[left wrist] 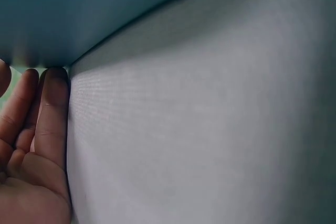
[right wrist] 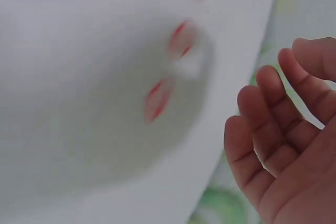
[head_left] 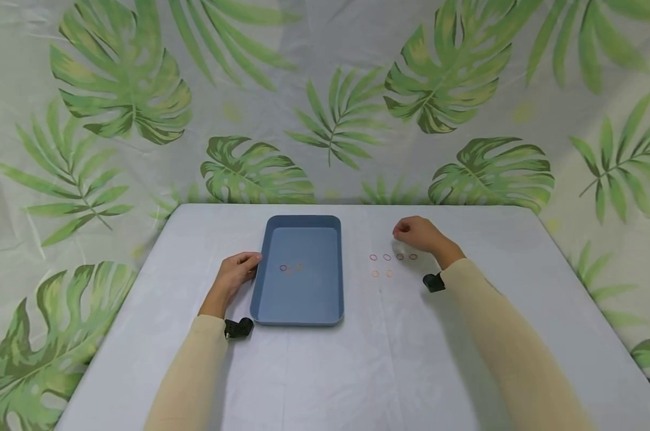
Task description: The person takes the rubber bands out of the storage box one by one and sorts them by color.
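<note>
A blue tray (head_left: pixel 260 282) lies on the white table (head_left: pixel 368 371) with a red ring and two faint orange ones (head_left: pixel 291 268) inside. My left hand (head_left: pixel 241 269) rests on the cloth with its fingers (left wrist: pixel 53 103) straight against the tray's left wall (left wrist: pixel 79 9). Right of the tray, several small red rings (head_left: pixel 393 257) lie in a row, with two orange rings (head_left: pixel 382 273) in front of them. My right hand (head_left: pixel 418 234) hovers just behind the red row with its fingers (right wrist: pixel 273 124) loosely curled and nothing in them. The red rings (right wrist: pixel 181 38) appear blurred in the right wrist view.
A leaf-print curtain (head_left: pixel 325 102) hangs behind and beside the table. Black wrist-camera mounts sit at my left cuff (head_left: pixel 239 328) and right cuff (head_left: pixel 434 282). The table's far edge runs just behind the tray.
</note>
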Available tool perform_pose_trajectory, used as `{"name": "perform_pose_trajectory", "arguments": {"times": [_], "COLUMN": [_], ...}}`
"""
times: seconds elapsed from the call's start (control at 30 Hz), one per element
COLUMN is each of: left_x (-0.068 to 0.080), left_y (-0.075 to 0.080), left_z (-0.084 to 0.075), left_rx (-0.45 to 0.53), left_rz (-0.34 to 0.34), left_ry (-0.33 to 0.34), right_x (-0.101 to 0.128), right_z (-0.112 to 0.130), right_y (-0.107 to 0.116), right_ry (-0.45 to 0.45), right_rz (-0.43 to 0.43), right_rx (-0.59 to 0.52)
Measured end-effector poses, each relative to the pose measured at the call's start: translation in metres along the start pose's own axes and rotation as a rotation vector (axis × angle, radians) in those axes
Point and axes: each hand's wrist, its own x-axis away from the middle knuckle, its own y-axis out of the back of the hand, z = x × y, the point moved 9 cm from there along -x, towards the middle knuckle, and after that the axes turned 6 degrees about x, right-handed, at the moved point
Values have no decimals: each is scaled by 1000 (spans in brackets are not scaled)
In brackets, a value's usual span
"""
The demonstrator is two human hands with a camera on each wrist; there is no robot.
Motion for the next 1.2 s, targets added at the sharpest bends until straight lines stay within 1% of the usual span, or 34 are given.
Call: {"name": "perform_pose_trajectory", "arguments": {"times": [0.13,0.3,0.43,0.5,0.63,0.77,0.97,1.07,1.2], "left_x": [-1,0,1,1,0,-1,-1,-1,-1], "left_y": [1,-1,-1,-1,-1,-2,-3,-2,-2], "left_z": [-1,2,2,0,-3,-6,-8,-7,-6], "left_rx": [-4,-11,-17,-23,-14,-7,0,2,-2], "left_rz": [-7,3,-3,-6,-6,-7,-1,-12,-10], "left_ry": [0,14,22,13,6,6,2,10,19], "right_x": [-8,-14,-17,-19,-24,-32,-38,-40,-46], "right_z": [48,105,142,156,177,190,200,207,212], "right_y": [0,-9,-16,-19,-27,-38,-51,-60,-79], "right_ry": [104,234,303,324,361,382,347,333,321], "right_rz": [-16,17,47,56,57,71,62,71,93], "right_rx": [0,16,8,3,18,6,-66,-74,-76]}}
